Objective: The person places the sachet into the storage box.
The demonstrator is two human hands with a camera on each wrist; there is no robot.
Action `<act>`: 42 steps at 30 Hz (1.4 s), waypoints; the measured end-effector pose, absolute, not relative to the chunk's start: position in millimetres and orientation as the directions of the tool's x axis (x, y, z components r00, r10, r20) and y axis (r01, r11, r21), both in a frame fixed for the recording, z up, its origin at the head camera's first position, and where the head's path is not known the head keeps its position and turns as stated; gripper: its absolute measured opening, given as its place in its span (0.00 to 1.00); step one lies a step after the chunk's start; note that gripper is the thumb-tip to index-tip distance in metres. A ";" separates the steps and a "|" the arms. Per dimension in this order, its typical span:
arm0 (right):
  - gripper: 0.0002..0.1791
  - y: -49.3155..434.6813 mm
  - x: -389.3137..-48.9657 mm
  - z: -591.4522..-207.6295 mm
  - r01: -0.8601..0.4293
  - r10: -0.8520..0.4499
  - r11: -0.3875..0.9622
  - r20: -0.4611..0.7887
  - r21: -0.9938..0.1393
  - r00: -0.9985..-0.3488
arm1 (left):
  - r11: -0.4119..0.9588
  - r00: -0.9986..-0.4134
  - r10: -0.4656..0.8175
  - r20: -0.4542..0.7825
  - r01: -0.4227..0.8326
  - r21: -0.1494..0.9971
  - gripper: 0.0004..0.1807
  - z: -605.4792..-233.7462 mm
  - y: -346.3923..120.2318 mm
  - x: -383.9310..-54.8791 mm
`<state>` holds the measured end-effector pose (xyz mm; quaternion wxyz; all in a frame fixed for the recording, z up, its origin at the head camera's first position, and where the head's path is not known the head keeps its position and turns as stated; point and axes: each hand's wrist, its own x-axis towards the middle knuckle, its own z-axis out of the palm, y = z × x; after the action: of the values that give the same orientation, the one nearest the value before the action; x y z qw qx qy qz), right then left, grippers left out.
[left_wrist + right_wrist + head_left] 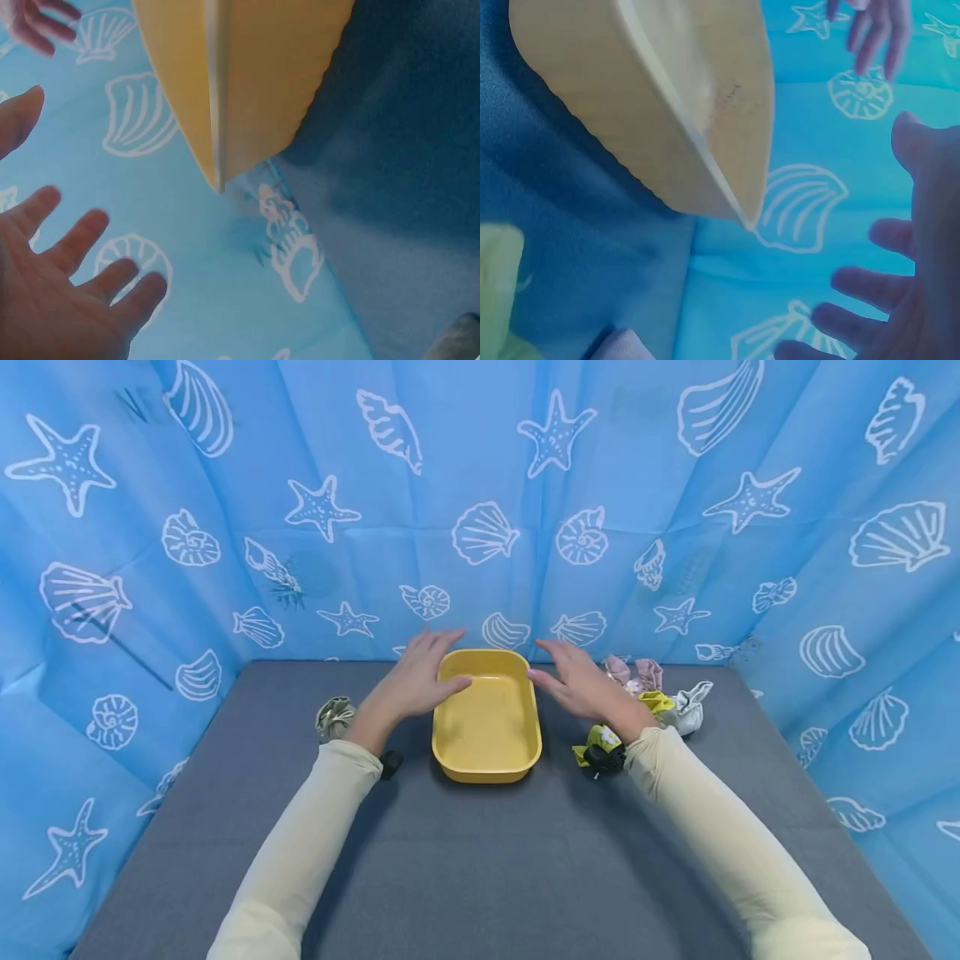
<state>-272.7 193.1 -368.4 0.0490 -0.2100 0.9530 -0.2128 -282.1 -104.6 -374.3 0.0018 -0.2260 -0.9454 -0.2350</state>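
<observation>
A yellow rectangular basin (487,718) with rounded corners stands on the grey table, and its inside shows no contents. To its left is my left hand (420,677), fingers spread, the thumb overlapping the rim in the head view. My right hand (577,683) is at the other side, its thumb beside the right rim. In the left wrist view, a gap separates the left hand (67,292) from the basin wall (259,82). The right wrist view likewise shows the right hand (885,300) apart from the basin (592,97). Neither hand holds anything.
Near my right forearm lie small fabric bundles: pink (648,674), pale grey (688,710) and yellow-green flowered (600,739). An olive bundle (334,718) lies left of my left wrist. The grey table (480,868) ends at a blue shell-print curtain (480,585).
</observation>
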 end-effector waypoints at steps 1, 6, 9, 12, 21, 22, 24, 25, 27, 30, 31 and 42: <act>0.39 196.1 -270.7 -367.3 -0.378 -0.421 0.816 -0.002 -0.438 -0.907 | 0.778 -0.900 0.425 0.097 0.418 0.469 0.43 -374.7 -105.5 -281.6; 0.40 211.9 -261.9 -366.5 -0.353 -0.403 0.810 -0.007 -0.468 -0.915 | 0.735 -0.913 0.407 0.035 0.350 0.581 0.41 -379.4 -109.4 -279.1; 0.40 221.0 -256.3 -367.6 -0.333 -0.390 0.816 -0.024 -0.473 -0.920 | 0.708 -0.915 0.404 0.025 0.330 0.624 0.38 -383.2 -111.9 -277.3; 0.38 229.3 -250.0 -367.9 -0.310 -0.378 0.820 -0.047 -0.482 -0.925 | 0.692 -0.910 0.412 0.033 0.336 0.639 0.34 -387.4 -114.4 -276.3; 0.30 248.2 -228.0 -375.8 -0.362 -0.427 0.801 -0.030 -0.478 -0.904 | 0.662 -0.904 0.426 0.031 0.335 0.670 0.27 -400.7 -124.8 -272.6; 0.30 250.0 -225.9 -377.5 -0.368 -0.436 0.795 -0.031 -0.482 -0.900 | 0.661 -0.907 0.421 0.022 0.324 0.677 0.27 -402.0 -126.0 -271.3; 0.31 253.5 -222.1 -380.6 -0.380 -0.453 0.784 -0.035 -0.491 -0.891 | 0.649 -0.909 0.416 0.016 0.309 0.696 0.26 -405.1 -128.5 -269.8; 0.32 254.5 -220.0 -382.0 -0.384 -0.461 0.782 -0.040 -0.491 -0.886 | 0.643 -0.911 0.413 0.013 0.302 0.703 0.26 -406.7 -129.4 -269.2; 0.33 256.7 -215.6 -384.5 -0.380 -0.465 0.786 -0.060 -0.487 -0.883 | 0.631 -0.912 0.410 0.011 0.292 0.719 0.25 -410.4 -131.1 -268.2; 0.35 259.0 -209.4 -386.9 -0.379 -0.473 0.792 -0.089 -0.479 -0.876 | 0.599 -0.914 0.407 0.014 0.279 0.750 0.25 -416.1 -132.4 -267.7; 0.35 259.7 -207.4 -387.7 -0.374 -0.473 0.795 -0.100 -0.477 -0.876 | 0.589 -0.914 0.404 0.017 0.274 0.760 0.25 -418.2 -133.1 -267.7; 0.34 262.9 -196.5 -399.0 -0.401 -0.521 0.777 -0.137 -0.486 -0.842 | 0.480 -0.914 0.403 0.033 0.242 0.843 0.25 -435.0 -141.9 -264.0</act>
<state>-196.5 262.9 -399.0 0.1330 -0.2471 0.9331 -0.2250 -264.0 -141.9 -435.0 -0.0851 -0.1885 -0.8560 -0.4738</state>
